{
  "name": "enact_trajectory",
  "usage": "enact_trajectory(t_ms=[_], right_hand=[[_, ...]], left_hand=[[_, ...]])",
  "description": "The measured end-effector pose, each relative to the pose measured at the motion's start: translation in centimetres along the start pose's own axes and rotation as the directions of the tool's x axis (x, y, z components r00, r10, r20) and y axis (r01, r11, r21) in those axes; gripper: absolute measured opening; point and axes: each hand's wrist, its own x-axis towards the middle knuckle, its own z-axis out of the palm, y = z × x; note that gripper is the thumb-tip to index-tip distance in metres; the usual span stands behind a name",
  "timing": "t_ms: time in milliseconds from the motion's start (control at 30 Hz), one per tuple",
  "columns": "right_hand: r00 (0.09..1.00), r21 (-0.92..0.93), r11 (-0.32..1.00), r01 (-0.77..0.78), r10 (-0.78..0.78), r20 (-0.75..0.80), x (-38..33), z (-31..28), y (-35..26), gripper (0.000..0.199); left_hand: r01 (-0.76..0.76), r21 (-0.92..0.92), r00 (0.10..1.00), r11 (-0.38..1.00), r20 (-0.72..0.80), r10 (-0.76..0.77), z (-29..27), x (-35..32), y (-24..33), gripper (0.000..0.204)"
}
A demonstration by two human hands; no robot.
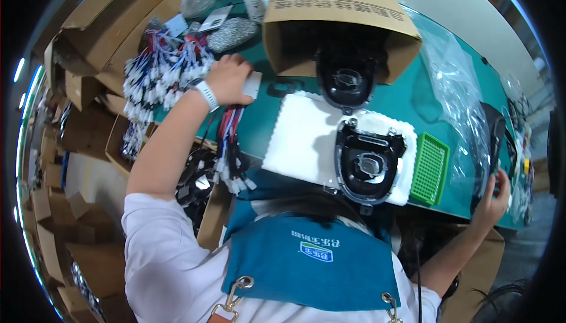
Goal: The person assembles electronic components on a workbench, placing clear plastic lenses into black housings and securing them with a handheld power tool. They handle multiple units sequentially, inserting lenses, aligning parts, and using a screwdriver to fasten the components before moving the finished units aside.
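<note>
Wire harnesses [168, 69] heaped beside left hand [230, 78], curled over white card [253, 86], grip unclear; right hand [494, 200] half-bent near plastic bag [451, 78], hold unclear; black housing [370, 183] on white cloth [300, 140], green basket [430, 170] alongside, second housing [346, 87] jutting from carton [342, 6].

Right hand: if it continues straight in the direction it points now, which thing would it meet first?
Probably the black curved item, just ahead of the right hand; depth is unclear here, so the two may be touching now.
</note>
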Motion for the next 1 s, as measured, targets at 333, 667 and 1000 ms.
enact_trajectory(t_ms=[333,667,1000], right_hand=[[0.88,-0.41,0.904,-0.119,0.288,0.379,3.3,3.1,11.6,0.057],[0.935,-0.25,0.936,-0.249,0.3,0.19,4.0,1.7,12.2,0.062],[0.975,0.946,0.321,0.043,0.192,-0.11,0.4,-5.4,-1.6,0.062]], left_hand=[[-0.252,-0.083,0.73,0.964,-0.67,0.133,-3.2,-2.0,-2.6,0.072],[-0.405,-0.136,0.063,0.904,-0.991,-0.121,-7.4,0.9,-3.6,0.071],[-0.94,-0.325,0.269,-0.107,-0.506,-0.82,-10.1,-6.2,-1.6,0.073]])
